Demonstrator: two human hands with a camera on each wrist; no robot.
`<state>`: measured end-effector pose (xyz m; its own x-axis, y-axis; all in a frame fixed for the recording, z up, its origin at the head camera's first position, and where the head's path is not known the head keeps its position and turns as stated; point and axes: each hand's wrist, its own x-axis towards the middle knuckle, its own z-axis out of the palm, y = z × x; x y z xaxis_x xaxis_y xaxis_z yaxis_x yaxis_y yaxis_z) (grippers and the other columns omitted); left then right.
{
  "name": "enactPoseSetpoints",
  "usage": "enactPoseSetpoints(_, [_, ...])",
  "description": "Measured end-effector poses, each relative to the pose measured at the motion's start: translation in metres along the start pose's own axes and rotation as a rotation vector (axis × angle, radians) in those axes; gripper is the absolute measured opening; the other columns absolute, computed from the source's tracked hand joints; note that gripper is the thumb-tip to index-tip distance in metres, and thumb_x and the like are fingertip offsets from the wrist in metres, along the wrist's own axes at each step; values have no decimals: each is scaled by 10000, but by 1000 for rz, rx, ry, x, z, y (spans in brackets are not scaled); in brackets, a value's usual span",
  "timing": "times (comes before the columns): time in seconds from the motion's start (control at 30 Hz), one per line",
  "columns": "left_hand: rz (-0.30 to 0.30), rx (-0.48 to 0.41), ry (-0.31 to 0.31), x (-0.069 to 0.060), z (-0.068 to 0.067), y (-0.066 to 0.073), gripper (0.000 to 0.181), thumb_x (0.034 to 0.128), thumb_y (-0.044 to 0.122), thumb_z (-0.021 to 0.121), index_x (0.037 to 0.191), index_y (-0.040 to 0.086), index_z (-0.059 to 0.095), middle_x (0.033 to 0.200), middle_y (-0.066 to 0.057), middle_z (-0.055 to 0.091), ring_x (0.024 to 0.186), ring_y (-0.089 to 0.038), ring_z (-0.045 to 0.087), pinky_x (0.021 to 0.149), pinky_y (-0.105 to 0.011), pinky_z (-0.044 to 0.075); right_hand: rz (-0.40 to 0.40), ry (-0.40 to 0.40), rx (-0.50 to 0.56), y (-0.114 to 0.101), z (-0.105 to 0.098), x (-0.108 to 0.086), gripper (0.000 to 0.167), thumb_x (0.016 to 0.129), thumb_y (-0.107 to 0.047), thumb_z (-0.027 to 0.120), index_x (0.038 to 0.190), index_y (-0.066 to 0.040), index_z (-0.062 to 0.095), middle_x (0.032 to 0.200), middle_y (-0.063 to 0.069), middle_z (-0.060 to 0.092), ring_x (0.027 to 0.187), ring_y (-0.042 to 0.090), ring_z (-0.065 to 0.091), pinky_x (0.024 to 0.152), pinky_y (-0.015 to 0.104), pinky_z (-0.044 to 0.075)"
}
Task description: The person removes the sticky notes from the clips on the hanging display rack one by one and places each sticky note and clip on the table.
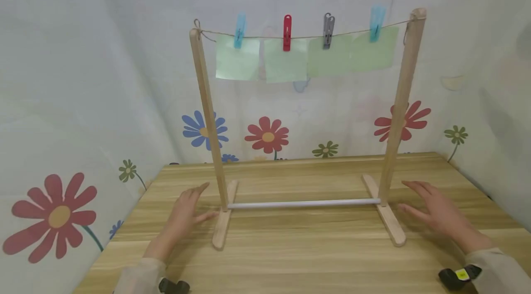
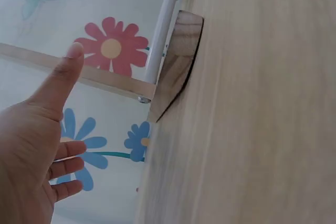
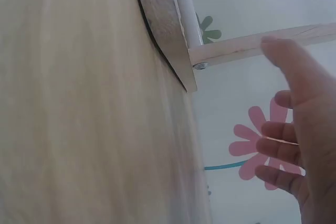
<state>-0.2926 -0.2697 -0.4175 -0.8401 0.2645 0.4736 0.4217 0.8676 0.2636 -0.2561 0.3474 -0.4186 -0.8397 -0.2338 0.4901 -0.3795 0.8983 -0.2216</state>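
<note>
A wooden rack stands on the table, its left post and right post joined low down by a white rod. Along the string between the post tops hang several pale green sheets, held by two blue clips, a red clip and a grey clip. My left hand is just outside the left foot, thumb and fingers spread, holding nothing. Outside the right foot, my right hand is likewise spread and holds nothing. In the wrist views, both hands appear apart from the posts.
The wooden table extends in front of the rack and to both sides. Behind it hangs a pale cloth printed with flowers. A dark device is at my left wrist, and another at my right.
</note>
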Motion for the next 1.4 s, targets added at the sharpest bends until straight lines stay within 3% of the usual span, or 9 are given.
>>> enactPoseSetpoints(0.17, [-27,-94,36,3,-4,7,803,756,316,800,1401,17,427,1164,-215,604,1050,-357,575,900,-518,511,10,50,42,-7,-3,3,564,837,-285,733,1258,32,533,1184,260,580,1049,449,552,821,625,472])
enactPoseSetpoints(0.27, [-33,-143,51,6,-7,11,747,769,259,798,1374,-7,449,1110,-183,611,974,-296,594,838,-466,542,-14,112,48,-10,-4,5,479,818,-216,751,1192,27,577,1042,195,637,908,342,594,712,457,537])
enactPoseSetpoints(0.4, [-39,-195,68,7,-10,18,687,780,204,791,1349,-12,472,1079,-152,618,933,-251,598,806,-420,550,-31,179,35,-14,-7,7,384,801,-163,760,1116,8,620,913,101,646,775,161,555,562,258,488])
enactPoseSetpoints(0.63, [-65,-319,135,8,-16,28,548,796,148,774,1268,2,539,1015,-128,649,876,-195,605,755,-291,550,-32,216,48,-19,-10,9,329,811,-132,747,1082,11,627,861,75,636,737,9,486,535,233,459])
enactPoseSetpoints(0.77, [-58,-428,171,9,-21,35,445,827,119,743,1221,4,572,978,-120,666,839,-73,599,721,-198,543,-45,265,39,-25,-14,11,315,807,-116,742,1066,7,611,803,37,592,684,-25,444,510,210,426])
enactPoseSetpoints(0.93, [-56,-540,169,10,-27,46,382,842,85,720,1192,7,589,972,-123,667,829,43,567,726,-162,534,-89,324,48,-33,-17,14,286,783,-70,746,1027,-1,613,754,-6,561,658,-53,415,514,135,381])
enactPoseSetpoints(1.4, [-92,-687,191,20,-41,68,358,864,91,701,1196,6,597,978,-181,658,824,27,588,721,-148,521,-109,315,119,-72,-38,30,244,780,1,733,1004,-8,634,760,-42,559,679,-65,414,513,142,405])
